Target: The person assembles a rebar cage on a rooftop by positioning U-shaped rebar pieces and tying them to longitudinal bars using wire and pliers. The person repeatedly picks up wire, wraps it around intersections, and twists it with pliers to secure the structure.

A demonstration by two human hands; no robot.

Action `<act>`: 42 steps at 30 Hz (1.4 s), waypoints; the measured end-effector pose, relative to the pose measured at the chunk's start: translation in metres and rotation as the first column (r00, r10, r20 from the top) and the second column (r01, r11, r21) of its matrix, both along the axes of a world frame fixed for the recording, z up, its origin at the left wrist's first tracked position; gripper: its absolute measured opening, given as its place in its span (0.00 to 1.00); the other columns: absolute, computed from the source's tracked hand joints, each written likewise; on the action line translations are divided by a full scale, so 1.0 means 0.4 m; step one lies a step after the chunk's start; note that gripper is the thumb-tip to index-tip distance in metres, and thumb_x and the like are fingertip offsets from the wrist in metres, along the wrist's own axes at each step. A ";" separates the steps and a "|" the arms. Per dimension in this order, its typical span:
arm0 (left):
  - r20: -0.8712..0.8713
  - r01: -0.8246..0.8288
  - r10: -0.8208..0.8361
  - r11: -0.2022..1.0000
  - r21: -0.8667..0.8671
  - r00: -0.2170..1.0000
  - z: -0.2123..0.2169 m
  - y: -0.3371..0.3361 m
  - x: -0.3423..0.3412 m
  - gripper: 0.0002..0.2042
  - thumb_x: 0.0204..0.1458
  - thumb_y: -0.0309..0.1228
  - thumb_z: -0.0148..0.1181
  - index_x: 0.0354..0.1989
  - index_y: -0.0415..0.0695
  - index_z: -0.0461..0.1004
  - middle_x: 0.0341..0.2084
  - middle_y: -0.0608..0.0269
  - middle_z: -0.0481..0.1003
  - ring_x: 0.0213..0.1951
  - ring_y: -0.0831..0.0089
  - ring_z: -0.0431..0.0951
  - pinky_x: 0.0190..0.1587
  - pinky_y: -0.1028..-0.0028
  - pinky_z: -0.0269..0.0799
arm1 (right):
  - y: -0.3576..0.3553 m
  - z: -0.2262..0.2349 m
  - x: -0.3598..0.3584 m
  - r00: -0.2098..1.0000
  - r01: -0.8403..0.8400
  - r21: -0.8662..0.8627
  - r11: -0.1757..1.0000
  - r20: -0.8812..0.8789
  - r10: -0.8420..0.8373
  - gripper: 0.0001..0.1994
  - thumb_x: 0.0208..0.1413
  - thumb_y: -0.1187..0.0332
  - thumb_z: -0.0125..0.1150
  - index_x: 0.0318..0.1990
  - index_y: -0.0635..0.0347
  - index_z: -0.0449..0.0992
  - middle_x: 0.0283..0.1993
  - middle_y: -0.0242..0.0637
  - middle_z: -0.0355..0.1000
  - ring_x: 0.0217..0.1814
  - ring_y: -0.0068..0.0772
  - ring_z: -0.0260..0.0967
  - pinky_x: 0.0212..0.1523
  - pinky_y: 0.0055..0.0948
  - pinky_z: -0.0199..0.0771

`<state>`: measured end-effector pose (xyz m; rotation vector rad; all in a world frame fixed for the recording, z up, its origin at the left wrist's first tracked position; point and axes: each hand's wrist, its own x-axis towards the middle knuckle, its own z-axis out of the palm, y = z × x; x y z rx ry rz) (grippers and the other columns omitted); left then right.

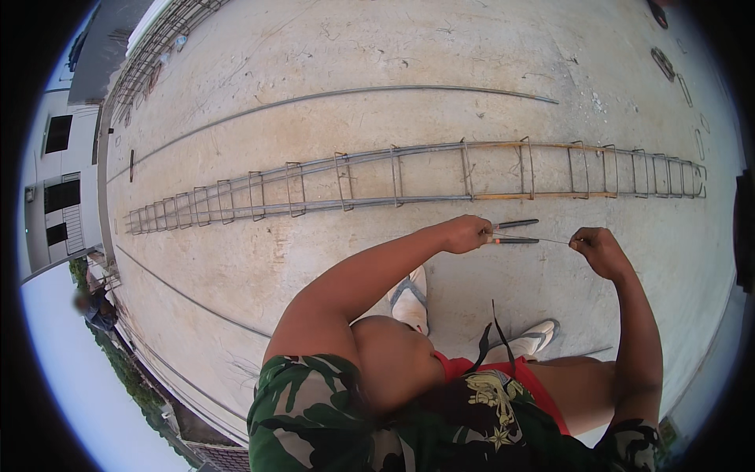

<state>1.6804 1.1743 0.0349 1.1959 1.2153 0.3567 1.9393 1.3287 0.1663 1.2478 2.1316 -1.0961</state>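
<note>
My left hand [469,234] is closed round the head end of pliers, whose dark handles [519,241] stick out to the right, spread apart. A thin wire [555,241] runs from beside the pliers to my right hand [599,252], which pinches its end between closed fingers. Both hands are held above the floor in front of me. Just beyond them lies a long rebar cage [431,197], made of parallel bars with several rectangular stirrups across it; some of its bars are rusty. Neither hand touches the cage. My left fingers partly hide the jaws of the pliers.
A single steel bar [346,94] lies on the concrete floor [330,259] beyond the cage. Loose stirrups [663,64] are at the far right, more rebar cages [145,75] at the far left. My sandalled feet [410,300] are below my hands. A person [101,311] is at the left edge.
</note>
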 end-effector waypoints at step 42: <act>-0.598 -0.130 0.255 0.961 0.244 0.760 -0.118 0.238 -0.273 0.11 0.42 0.26 0.55 0.36 0.37 0.70 0.32 0.47 0.75 0.34 0.50 0.76 0.40 0.59 0.71 | -0.137 -0.153 -0.013 0.994 0.061 -0.134 0.989 -0.087 -0.073 0.10 0.54 0.68 0.51 0.40 0.59 0.75 0.36 0.49 0.75 0.41 0.53 0.72 0.44 0.44 0.70</act>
